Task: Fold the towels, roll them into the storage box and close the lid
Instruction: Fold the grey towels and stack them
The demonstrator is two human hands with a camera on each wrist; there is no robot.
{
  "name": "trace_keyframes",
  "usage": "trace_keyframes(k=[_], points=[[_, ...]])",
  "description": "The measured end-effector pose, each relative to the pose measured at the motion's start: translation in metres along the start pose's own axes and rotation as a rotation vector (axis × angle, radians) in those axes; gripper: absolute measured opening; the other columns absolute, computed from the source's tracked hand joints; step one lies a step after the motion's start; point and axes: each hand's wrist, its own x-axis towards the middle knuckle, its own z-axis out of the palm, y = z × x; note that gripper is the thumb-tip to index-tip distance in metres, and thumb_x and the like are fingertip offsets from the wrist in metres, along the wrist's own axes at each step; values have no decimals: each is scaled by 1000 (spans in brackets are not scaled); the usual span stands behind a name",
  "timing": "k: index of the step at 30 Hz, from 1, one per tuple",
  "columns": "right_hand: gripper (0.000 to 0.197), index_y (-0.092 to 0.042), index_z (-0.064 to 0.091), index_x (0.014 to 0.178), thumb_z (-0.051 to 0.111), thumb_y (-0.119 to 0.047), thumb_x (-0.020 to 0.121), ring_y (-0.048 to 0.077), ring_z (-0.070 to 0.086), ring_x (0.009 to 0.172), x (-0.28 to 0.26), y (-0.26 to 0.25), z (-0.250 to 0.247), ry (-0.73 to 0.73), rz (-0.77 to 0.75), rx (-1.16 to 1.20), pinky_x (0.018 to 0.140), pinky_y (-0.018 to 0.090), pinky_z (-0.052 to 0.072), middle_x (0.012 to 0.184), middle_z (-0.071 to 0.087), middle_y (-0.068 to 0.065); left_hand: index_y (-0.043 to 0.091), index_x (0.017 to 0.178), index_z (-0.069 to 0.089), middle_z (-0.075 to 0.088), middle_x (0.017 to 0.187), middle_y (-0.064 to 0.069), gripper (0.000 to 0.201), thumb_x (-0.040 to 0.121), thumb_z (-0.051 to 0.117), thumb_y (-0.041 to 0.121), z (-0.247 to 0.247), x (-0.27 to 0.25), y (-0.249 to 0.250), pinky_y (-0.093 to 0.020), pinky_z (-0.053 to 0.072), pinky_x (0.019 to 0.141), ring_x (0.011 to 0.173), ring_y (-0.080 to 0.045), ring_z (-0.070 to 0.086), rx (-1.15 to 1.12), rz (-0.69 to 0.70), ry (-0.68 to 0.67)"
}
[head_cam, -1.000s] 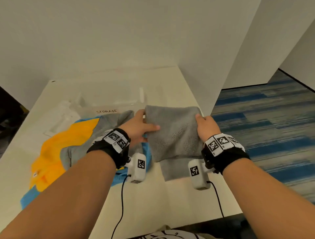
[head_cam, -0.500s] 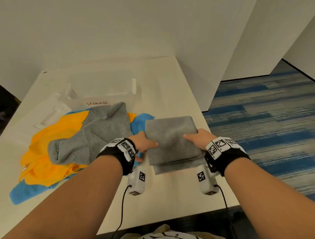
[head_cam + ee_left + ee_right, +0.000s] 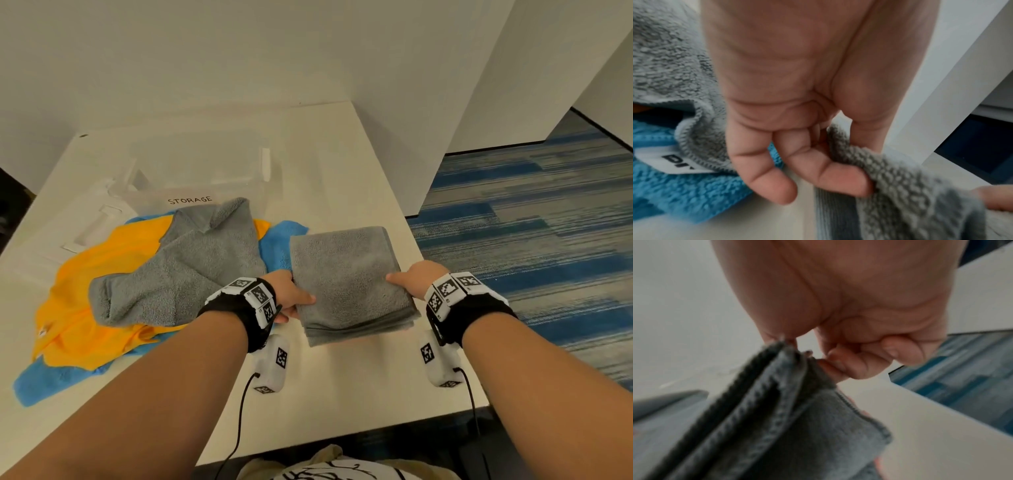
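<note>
so both hands, left hand point(image 3: 291, 296) and right hand point(image 3: 416, 279), pinch the folded, layered grey towel point(image 3: 347, 277) by its side edges.

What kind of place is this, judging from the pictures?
Probably an office or lab room: a plain white table, bare white walls and striped blue carpet tiles.

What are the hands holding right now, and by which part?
Both hold the folded grey terry towel: left hand pinches its left edge, right hand its right edge, thumbs on top.
</note>
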Motion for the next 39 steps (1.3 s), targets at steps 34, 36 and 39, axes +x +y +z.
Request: trace_keyframes(k=[34, 36, 39], points=[[52, -17, 52, 129, 40, -54, 94, 29, 41, 126, -9, -102, 21, 316, -130, -251, 101, 45, 35, 136, 45, 8, 31, 133, 49, 41, 141, 1, 46, 91, 51, 49, -67, -4, -10, -45, 31, 108, 134, -23, 32, 916, 458, 440], [48, -17, 55, 124, 41, -52, 94, 29, 46, 120, -11, -117, 21, 317, -172, -248, 99, 44, 40, 128, 49, 8, 31, 128, 52, 45, 137, 1, 40, 91, 51, 46, -88, -8, -15, -45, 30, 106, 131, -23, 35, 882, 437, 514], [42, -18, 55, 124, 42, -45, 94, 28, 51, 113, -15, -145, 26, 308, -263, -222, 95, 41, 43, 121, 51, 8, 31, 125, 53, 45, 136, -1, 36, 91, 50, 44, -119, -14, -26, -47, 31, 106, 130, -26, 37, 845, 374, 586]])
